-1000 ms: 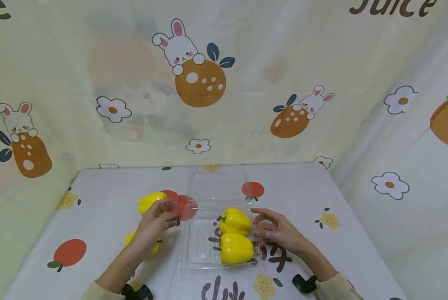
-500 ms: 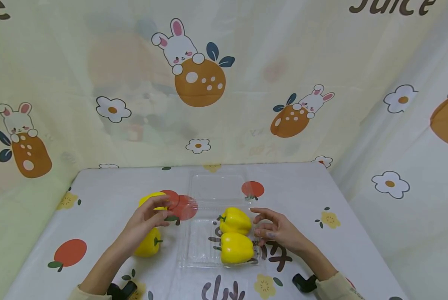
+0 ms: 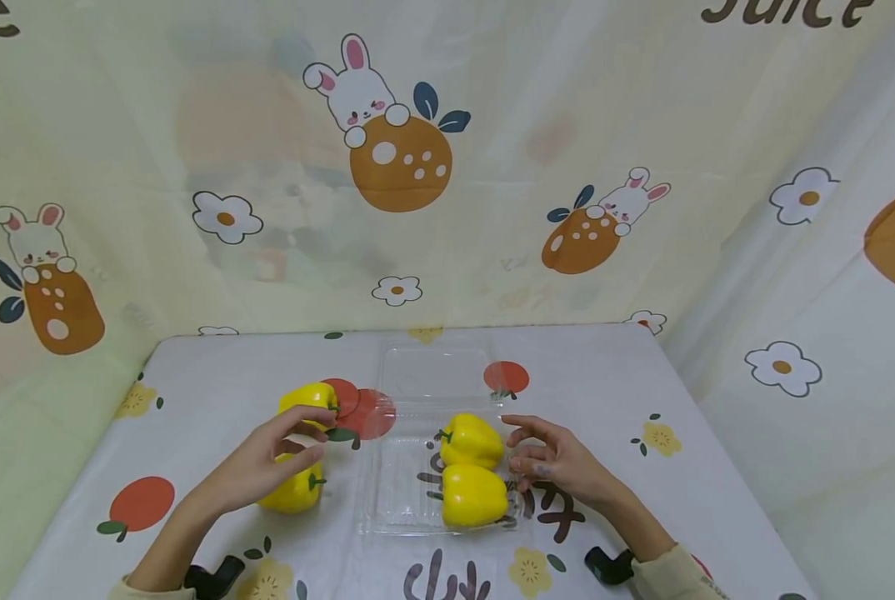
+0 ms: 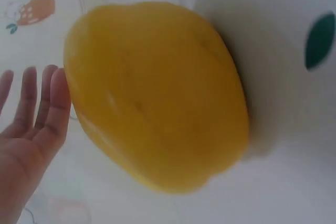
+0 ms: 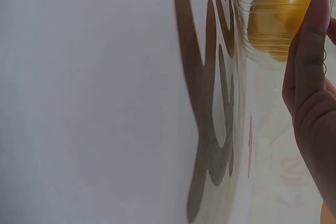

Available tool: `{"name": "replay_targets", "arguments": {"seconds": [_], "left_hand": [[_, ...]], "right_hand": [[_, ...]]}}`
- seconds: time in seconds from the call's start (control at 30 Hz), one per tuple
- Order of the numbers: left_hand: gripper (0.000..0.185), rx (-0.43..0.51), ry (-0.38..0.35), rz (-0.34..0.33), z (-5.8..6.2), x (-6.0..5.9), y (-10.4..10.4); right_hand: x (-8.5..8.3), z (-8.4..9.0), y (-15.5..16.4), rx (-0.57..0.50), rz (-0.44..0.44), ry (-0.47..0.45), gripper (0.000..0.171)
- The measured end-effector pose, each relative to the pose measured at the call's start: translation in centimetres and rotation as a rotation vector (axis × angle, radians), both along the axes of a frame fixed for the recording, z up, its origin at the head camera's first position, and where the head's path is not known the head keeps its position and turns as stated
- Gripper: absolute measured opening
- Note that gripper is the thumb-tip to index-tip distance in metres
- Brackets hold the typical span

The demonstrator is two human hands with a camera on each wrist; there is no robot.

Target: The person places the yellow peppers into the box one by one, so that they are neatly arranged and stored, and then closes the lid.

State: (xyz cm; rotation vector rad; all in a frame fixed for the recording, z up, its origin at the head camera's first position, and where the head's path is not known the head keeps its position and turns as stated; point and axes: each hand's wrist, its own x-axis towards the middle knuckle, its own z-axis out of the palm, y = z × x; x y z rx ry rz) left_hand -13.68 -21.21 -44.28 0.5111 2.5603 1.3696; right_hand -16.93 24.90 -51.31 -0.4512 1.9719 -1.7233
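My left hand (image 3: 262,463), thumb and fingers spread apart, is over two yellow bell peppers at the left. The nearer bell pepper (image 3: 296,493) shows below the thumb; the farther bell pepper (image 3: 307,395) is partly hidden behind the fingers. In the left wrist view, a large yellow bell pepper (image 4: 157,98) fills the middle, with the fingers beside it. Two more yellow bell peppers, a back one (image 3: 472,442) and a front one (image 3: 475,497), lie in the right half of a clear plastic clamshell box (image 3: 398,492). At its right wall my right hand (image 3: 560,463) has loosely bent fingers.
The box's clear lid (image 3: 436,371) lies folded back toward the rear of the table. A white cloth (image 3: 215,400) printed with fruit and flowers covers the table. A bunny-print curtain (image 3: 507,250) rises behind it.
My left hand has moved left and toward me, from between the box and the left peppers to over those peppers. The right hand stays by the box.
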Motion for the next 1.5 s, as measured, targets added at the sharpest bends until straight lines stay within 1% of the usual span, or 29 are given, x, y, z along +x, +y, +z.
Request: {"name": "replay_targets", "arguments": {"seconds": [0.13, 0.37, 0.47, 0.57, 0.67, 0.8, 0.93, 1.03, 1.23, 1.37, 1.5], "left_hand": [[0.036, -0.004, 0.063, -0.041, -0.3, -0.1, -1.0], [0.037, -0.013, 0.108, -0.104, -0.3, -0.2, -2.2], [0.036, -0.025, 0.119, -0.109, -0.5, -0.1, -2.8], [0.035, -0.042, 0.12, -0.104, -1.0, -0.1, -3.3], [0.038, -0.046, 0.094, -0.096, -1.6, -0.2, -3.7], [0.043, -0.035, 0.028, -0.104, -2.4, -0.5, -4.2], [0.045, -0.038, -0.037, -0.106, -2.8, -0.7, -4.5], [0.047, -0.053, -0.068, -0.096, -3.1, -0.6, -4.7], [0.058, -0.077, -0.103, -0.057, -4.0, -0.2, -5.1], [0.061, -0.074, -0.119, -0.055, -4.5, 0.0, -5.4], [0.064, -0.08, -0.142, -0.061, -4.8, 0.1, -5.8]], "right_hand": [[0.0, 0.1, 0.0, 0.001, -0.002, -0.004, 0.075], [0.0, 0.1, 0.0, 0.005, -0.006, -0.006, 0.076], [0.0, 0.1, 0.0, 0.01, -0.007, -0.005, 0.076], [0.0, 0.0, 0.0, 0.01, -0.008, -0.007, 0.075], [0.0, 0.0, 0.1, 0.01, -0.008, -0.009, 0.076], [0.0, -0.1, 0.1, 0.012, -0.011, -0.015, 0.076], [-0.1, -0.1, 0.1, 0.018, -0.014, -0.017, 0.075], [-0.2, -0.1, 0.0, 0.018, -0.013, -0.018, 0.075], [-0.2, 0.0, 0.0, 0.012, -0.008, -0.018, 0.075], [-0.1, 0.1, -0.1, 0.009, -0.009, -0.022, 0.075], [-0.1, 0.1, 0.0, 0.01, -0.013, -0.027, 0.076]]}}
